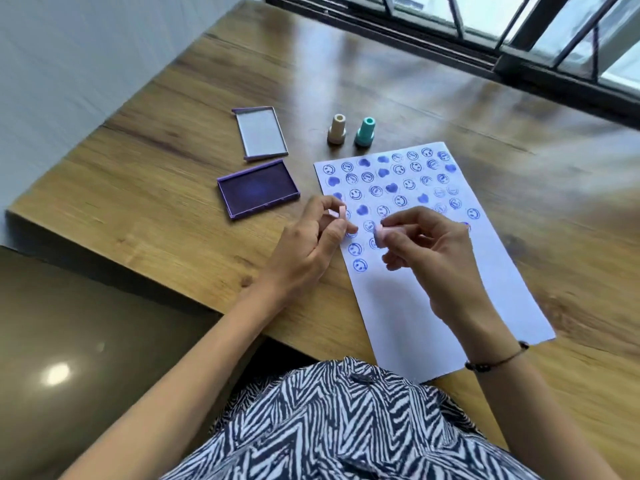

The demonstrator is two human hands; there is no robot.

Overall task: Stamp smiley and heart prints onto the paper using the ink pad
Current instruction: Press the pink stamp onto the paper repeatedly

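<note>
One wooden table [214, 109] carries everything. The paper [450, 299], near its front edge, bears rows of blue smileys and hearts; no writing is readable. Left of it sits the open ink pad [258, 189], with its lid [260, 133] behind. Over the paper, the right hand [433, 251] pinches a pink stamp [380, 236]; the left hand [311, 244] pinches a small pink cap [337, 213].

The right hand [429, 247] covered several blue prints on the white paper sheet [415, 306], and its fingers hid most of the small pink stamp [380, 236] they pinched. The left hand [311, 244] pinched a small pink piece [337, 213], too blurred to identify. The wooden table [207, 116] and dark-framed window [485, 36] ran past the picture's edges.
</note>
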